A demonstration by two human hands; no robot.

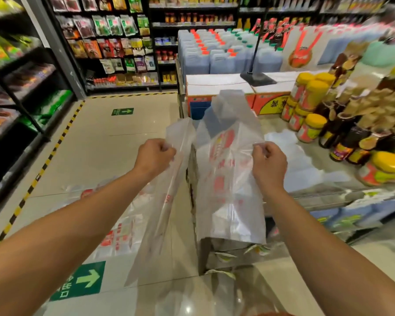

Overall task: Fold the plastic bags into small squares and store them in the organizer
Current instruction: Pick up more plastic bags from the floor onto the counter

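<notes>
Now my left hand [154, 156] and right hand [269, 161] each pinch an edge of a clear red-printed plastic bag [228, 190], hanging spread between them above the floor [114, 142]

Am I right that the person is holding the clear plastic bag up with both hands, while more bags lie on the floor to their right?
Not quite. The left hand and right hand do hold up the clear plastic bag, but the head view shows the other bags lying on the floor to the person's left, under the left arm, not to their right.
</notes>
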